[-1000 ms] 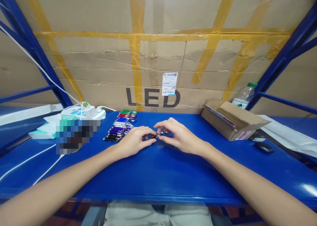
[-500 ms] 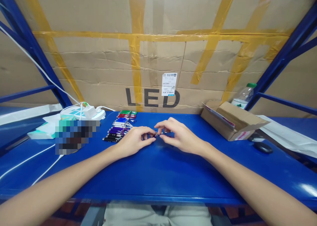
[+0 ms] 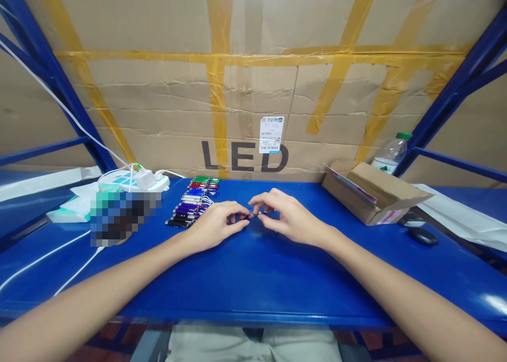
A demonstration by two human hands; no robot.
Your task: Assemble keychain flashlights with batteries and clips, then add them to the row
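Observation:
My left hand (image 3: 216, 224) pinches a small dark tube with a silvery end (image 3: 251, 215) between thumb and forefinger, low over the blue table (image 3: 253, 282). From the other side my right hand (image 3: 291, 218) brings its bent fingers to that silvery end. Its fingertips are drawn together, and what they grip is too small to make out. Left of my left hand lies a row of slim pen-shaped tubes (image 3: 188, 209) in black, purple, white, blue, red and green. Cords loop from some of them, and my left hand partly covers the row's right side.
An open cardboard box (image 3: 372, 193) stands at the right, with a black computer mouse (image 3: 423, 236) before it and a plastic bottle (image 3: 392, 153) behind. A power strip (image 3: 158, 182) with white cables lies at the left beside a tissue pack (image 3: 69, 209). A large carton (image 3: 166, 108) walls off the back.
Both hands stay in nearly the same place. A little more of the silvery end shows between my fingertips. The whole view has shifted very slightly.

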